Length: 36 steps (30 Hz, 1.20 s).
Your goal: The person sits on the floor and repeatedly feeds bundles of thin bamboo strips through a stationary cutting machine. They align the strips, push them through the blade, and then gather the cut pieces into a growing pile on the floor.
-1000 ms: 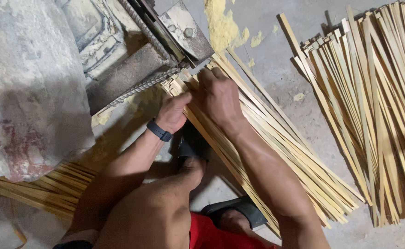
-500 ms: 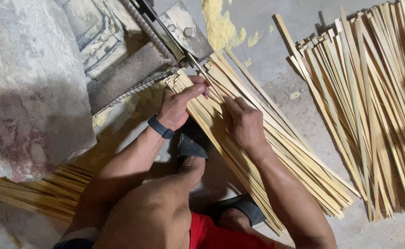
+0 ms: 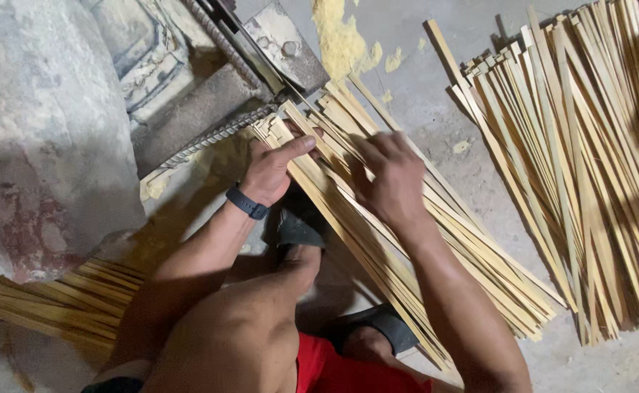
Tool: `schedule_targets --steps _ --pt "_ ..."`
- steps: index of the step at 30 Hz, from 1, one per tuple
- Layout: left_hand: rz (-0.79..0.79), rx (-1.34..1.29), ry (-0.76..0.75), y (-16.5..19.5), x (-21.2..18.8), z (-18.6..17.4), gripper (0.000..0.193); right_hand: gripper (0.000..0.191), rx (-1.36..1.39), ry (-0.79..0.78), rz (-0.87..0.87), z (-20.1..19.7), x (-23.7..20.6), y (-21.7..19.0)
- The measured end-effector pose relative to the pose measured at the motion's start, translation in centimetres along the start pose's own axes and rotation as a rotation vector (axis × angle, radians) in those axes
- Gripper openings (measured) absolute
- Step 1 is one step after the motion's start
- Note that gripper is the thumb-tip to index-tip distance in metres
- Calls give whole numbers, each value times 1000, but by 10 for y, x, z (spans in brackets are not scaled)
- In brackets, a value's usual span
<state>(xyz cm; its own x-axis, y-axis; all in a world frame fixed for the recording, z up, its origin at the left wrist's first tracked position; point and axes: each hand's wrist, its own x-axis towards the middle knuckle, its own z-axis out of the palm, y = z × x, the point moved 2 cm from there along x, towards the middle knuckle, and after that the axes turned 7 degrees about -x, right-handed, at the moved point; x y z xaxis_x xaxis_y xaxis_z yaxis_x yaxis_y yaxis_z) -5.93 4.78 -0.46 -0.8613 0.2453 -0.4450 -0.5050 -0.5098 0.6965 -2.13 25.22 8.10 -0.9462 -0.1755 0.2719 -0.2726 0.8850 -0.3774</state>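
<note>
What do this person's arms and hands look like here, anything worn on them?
Both arms are bare, no sleeves or gloves. The left hand has a dark band like a watch strap around its wrist. The right hand wears nothing; no rings show on its fingers.

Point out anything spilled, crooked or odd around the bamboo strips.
Yellow sawdust lies spilled on the floor behind the machine. One strip juts out askew from the right pile. Otherwise nothing stands out.
</note>
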Motion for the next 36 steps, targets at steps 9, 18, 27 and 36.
schedule_targets --steps 9,18,27,36 --pt "-45 -139 -15 5 -3 7 32 23 269 -47 115 15 -22 5" --pt "-3 -218 16 -16 10 -10 29 63 212 72 -6 36 36 -24" --pt "-21 -54 -136 6 0 6 23 30 -70 170 -84 -15 -14 -12" --pt "19 13 -86 4 7 -6 39 28 199 -61 122 40 18 -7"
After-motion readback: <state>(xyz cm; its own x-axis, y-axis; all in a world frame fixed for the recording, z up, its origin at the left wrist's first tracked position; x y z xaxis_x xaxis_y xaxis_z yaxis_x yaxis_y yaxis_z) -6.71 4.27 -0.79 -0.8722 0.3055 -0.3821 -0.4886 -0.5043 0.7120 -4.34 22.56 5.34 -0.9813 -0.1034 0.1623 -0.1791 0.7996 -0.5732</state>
